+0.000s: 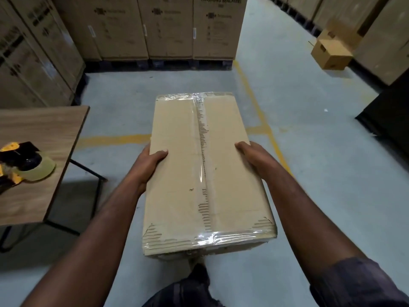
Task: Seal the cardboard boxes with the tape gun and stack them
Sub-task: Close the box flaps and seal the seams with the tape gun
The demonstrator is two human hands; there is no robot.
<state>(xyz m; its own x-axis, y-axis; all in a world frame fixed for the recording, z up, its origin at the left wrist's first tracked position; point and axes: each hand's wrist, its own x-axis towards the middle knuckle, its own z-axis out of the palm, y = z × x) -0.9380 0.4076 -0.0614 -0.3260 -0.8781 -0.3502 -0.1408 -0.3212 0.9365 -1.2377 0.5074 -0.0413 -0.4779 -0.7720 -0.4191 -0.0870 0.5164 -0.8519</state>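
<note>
A long cardboard box (181, 173) is held in front of me above the floor, its top seam and both end edges covered with clear tape. My left hand (148, 165) grips its left side, thumb on top and fingers hidden below. My right hand (254, 158) grips the right side the same way. The tape gun (24, 162), black and yellow with a roll of clear tape, lies on the wooden table (48, 129) at the left, apart from both hands.
Tall washing machine cartons (168, 27) on pallets line the back and left. A small open cardboard box (332, 52) sits on the floor at the right by more cartons. A dark object (389, 116) stands at the right. Yellow lines (259, 107) mark the grey floor.
</note>
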